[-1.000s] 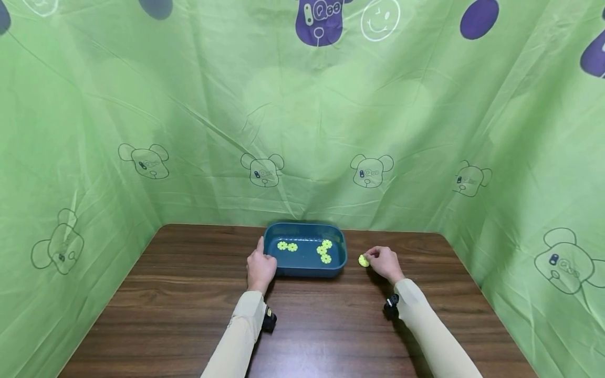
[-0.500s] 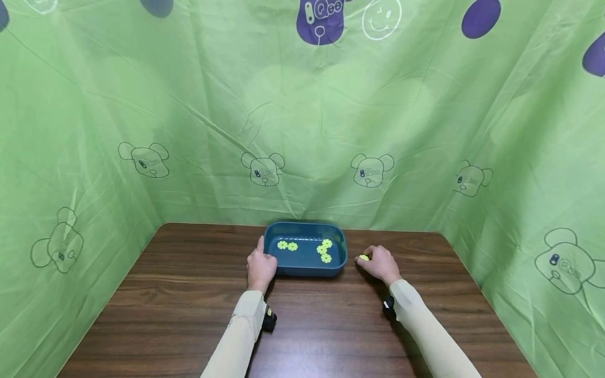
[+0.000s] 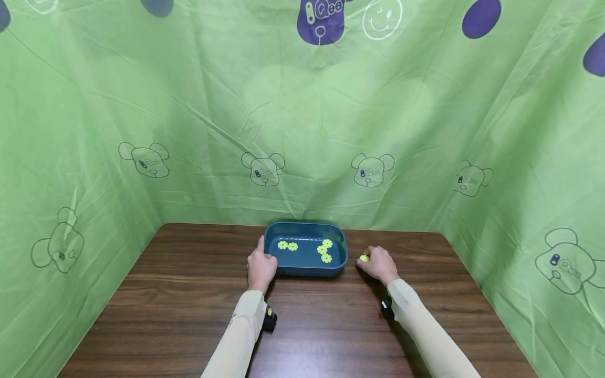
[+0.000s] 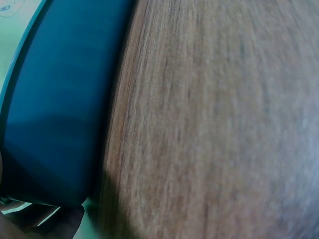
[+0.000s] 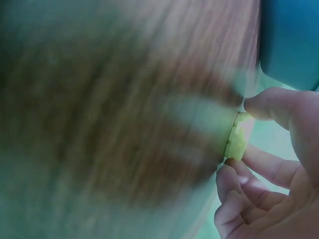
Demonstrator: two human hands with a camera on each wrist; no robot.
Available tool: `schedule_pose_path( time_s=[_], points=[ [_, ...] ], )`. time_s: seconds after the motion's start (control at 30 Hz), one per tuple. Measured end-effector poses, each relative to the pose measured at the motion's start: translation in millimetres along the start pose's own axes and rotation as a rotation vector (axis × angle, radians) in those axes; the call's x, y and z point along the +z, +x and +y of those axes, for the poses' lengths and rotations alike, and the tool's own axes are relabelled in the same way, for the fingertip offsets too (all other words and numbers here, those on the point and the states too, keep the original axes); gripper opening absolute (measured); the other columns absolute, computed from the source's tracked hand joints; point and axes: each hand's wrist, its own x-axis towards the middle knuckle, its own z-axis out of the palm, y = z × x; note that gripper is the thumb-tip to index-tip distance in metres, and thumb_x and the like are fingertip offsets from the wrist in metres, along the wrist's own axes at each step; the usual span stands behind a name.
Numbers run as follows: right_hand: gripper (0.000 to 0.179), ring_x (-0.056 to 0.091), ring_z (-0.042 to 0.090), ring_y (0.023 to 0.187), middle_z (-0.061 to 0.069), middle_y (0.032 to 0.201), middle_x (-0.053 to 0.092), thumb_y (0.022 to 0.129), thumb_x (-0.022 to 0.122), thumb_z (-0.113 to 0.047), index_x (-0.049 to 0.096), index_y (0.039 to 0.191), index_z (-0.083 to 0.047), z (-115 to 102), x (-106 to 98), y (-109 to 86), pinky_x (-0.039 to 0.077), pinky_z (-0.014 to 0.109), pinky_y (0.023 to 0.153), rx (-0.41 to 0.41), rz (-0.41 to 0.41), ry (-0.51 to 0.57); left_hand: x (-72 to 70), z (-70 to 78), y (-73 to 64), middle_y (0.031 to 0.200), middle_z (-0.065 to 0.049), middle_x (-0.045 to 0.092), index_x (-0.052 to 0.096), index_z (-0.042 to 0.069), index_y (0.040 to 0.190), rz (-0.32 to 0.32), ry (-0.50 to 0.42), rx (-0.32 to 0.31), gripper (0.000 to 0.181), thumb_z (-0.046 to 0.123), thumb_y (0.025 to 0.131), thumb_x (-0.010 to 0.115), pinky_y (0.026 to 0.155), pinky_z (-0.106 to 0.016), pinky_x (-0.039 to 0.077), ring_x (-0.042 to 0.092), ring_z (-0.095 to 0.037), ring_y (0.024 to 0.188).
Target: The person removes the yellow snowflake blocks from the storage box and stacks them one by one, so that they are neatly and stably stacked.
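Observation:
A dark blue rectangular plastic tub [image 3: 307,272] stands at the back middle of the table. My left hand [image 3: 261,268] grips its left end, index finger stretched along the side and thumb at the front corner. Inside lie several yellow-green flower-shaped pieces [image 3: 292,247], two at the left and a cluster at the right. Just right of the tub, my right hand [image 3: 379,264] is low over the table. Its thumb and fingertips hold another flower-shaped piece [image 5: 236,137] from opposite edges, as the right wrist view shows. In the head view the fingers partly cover that piece.
The brown wood-grain table [image 3: 312,325] reaches out on both sides of the tub and in front of it. A green printed curtain [image 3: 312,199] hangs behind the table and along both sides. A small black camera [image 3: 269,319] is strapped to the left wrist.
My right hand has shifted slightly left and closed in around the flower-shaped piece, which earlier showed flatter beyond the fingertips. The left hand and the tub have stayed in place.

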Motion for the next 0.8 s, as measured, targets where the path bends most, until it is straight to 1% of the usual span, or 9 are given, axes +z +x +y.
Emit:
schedule_pose_path(
  time_s=[0.23,0.57,0.8],
  points=[
    [0.036,0.061,0.028,0.08,0.014,0.094,0.067,0.08,0.074,-0.033,0.073,0.099,-0.003,7.8,5.2,3.8,0.047,0.039,0.066,-0.038,0.022,-0.003,-0.3,-0.3,-0.7,0.127,-0.028,0.065,0.042,0.012,0.155,0.009,-0.001,0.007,0.071,0.005,0.086,0.05,0.098,-0.057,0.049,0.063,-0.047,0.114],
    [0.038,0.061,0.028,0.083,0.017,0.099,0.067,0.084,0.075,-0.031,0.072,0.105,0.001,-1.7,0.5,0.8,0.049,0.042,0.07,0.008,-0.011,-0.009,1.5,-3.1,1.4,0.129,-0.026,0.065,0.041,0.014,0.157,0.003,0.01,-0.004,0.071,0.006,0.086,0.048,0.099,-0.056,0.049,0.062,-0.047,0.117],
    [0.039,0.06,0.028,0.083,0.017,0.1,0.067,0.085,0.074,-0.031,0.071,0.107,0.001,-0.1,0.0,0.2,0.048,0.041,0.07,0.004,-0.026,-0.009,2.4,-3.9,-0.9,0.132,-0.026,0.063,0.04,0.014,0.157,0.002,0.006,-0.011,0.071,0.006,0.087,0.049,0.101,-0.056,0.048,0.061,-0.047,0.12]
  ],
)
